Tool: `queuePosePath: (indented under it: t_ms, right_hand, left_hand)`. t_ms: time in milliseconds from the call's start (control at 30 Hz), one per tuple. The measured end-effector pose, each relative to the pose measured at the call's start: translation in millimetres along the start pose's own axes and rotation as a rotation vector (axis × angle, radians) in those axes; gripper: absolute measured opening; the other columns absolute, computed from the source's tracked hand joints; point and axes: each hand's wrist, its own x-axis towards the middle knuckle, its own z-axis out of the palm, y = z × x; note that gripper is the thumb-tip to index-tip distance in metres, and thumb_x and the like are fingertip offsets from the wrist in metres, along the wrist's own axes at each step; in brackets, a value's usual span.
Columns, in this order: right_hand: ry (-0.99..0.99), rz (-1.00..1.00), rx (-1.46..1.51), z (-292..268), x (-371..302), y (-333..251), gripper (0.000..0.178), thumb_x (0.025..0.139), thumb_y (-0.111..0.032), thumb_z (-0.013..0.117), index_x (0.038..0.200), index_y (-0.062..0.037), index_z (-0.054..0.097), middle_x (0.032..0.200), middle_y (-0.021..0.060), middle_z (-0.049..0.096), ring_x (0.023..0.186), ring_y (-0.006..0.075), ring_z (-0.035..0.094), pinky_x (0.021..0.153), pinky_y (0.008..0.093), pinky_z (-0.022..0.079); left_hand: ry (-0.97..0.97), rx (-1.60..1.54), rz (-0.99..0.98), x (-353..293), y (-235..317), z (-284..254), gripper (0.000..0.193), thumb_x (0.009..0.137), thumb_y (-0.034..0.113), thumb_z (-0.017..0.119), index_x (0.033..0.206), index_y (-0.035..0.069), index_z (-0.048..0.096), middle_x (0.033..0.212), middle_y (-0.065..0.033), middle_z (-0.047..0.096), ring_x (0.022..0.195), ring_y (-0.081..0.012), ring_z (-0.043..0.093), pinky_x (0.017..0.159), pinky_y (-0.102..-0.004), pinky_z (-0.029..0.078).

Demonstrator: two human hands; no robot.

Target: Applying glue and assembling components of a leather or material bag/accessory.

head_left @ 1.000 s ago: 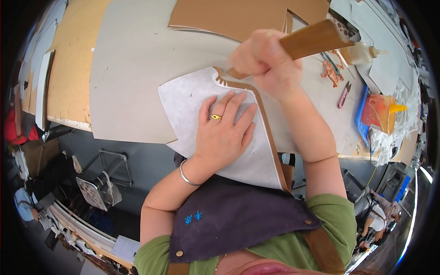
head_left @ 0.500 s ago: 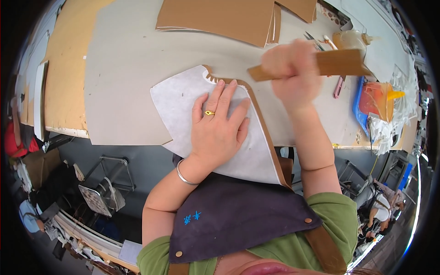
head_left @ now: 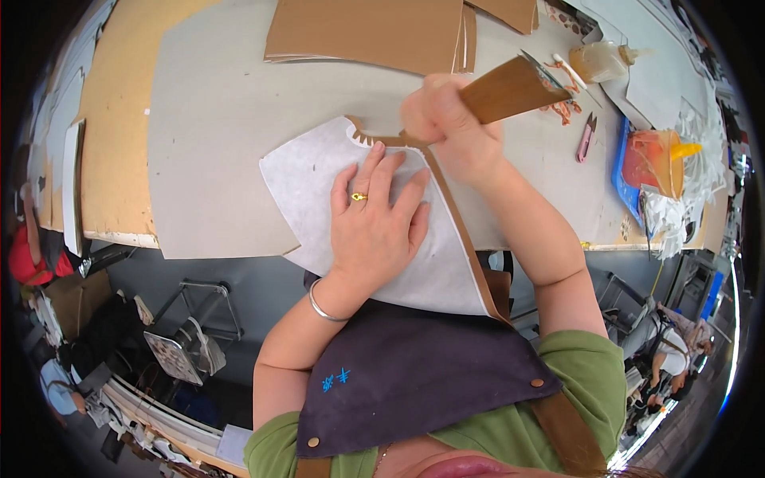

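White panel (head_left: 299,179) lies centrally under the splayed left hand (head_left: 377,219), right hand (head_left: 454,127) clenched on brown bar (head_left: 514,89), orange tub (head_left: 644,159) in blue tray (head_left: 627,193) at right.

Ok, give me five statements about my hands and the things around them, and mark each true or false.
1. The left hand rests on the white piece. True.
2. The right hand is empty. False: it grips a brown tool.
3. The ring is on the right hand. False: it is on the left.
4. The snips lie right of the white piece. True.
5. The bottle is left of both hands. False: right of both.
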Motion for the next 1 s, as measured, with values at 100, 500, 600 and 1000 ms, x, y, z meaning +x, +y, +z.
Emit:
queuePosePath:
  t_ms: [100, 500, 600, 1000]
  right_hand:
    - [0.043, -0.233, 0.178, -18.0, 8.4, -23.5, 0.04, 0.098, -0.025, 0.038, 0.063, -0.0068, 0.033, 0.052, -0.002, 0.034, 0.047, 0.0096, 0.028, 0.043, 0.026, 0.022]
    - [0.227, -0.097, -0.001, -1.7, -26.3, -10.5, 0.04, 0.098, -0.03, 0.04, 0.065, -0.0078, 0.033, 0.055, -0.0004, 0.035, 0.049, 0.0088, 0.025, 0.045, 0.0262, 0.021]
    - [0.191, -0.223, 0.165, -3.4, -27.5, -14.6, 0.04, 0.098, -0.03, 0.038, 0.065, -0.0077, 0.032, 0.055, -0.0002, 0.034, 0.049, 0.009, 0.024, 0.045, 0.0265, 0.022]
    - [-0.033, -0.134, 0.225, -12.2, 7.1, -9.0, 0.042, 0.097, -0.031, 0.042, 0.064, -0.0058, 0.038, 0.055, -0.0019, 0.034, 0.052, 0.0084, 0.03, 0.046, 0.0253, 0.025]
  left_hand:
    - [0.007, 0.007, 0.002, 0.9, -0.6, -0.4, 0.031, 0.075, 0.019, 0.062, 0.106, 0.015, 0.062, 0.125, -0.0099, 0.051, 0.119, -0.0267, 0.045, 0.099, -0.0414, 0.029]
    - [0.031, 0.017, 0.011, 1.7, 0.3, 1.5, 0.03, 0.074, 0.019, 0.062, 0.103, 0.013, 0.063, 0.126, -0.0089, 0.051, 0.119, -0.0266, 0.045, 0.099, -0.0418, 0.029]
    - [0.033, 0.016, 0.013, 2.7, 0.7, 1.0, 0.03, 0.074, 0.019, 0.062, 0.103, 0.012, 0.063, 0.126, -0.0089, 0.051, 0.119, -0.0265, 0.045, 0.098, -0.0417, 0.029]
    - [0.057, 0.012, 0.019, 0.3, -0.6, 1.4, 0.031, 0.075, 0.02, 0.062, 0.105, 0.012, 0.062, 0.118, -0.0073, 0.054, 0.117, -0.0257, 0.047, 0.097, -0.0411, 0.03]
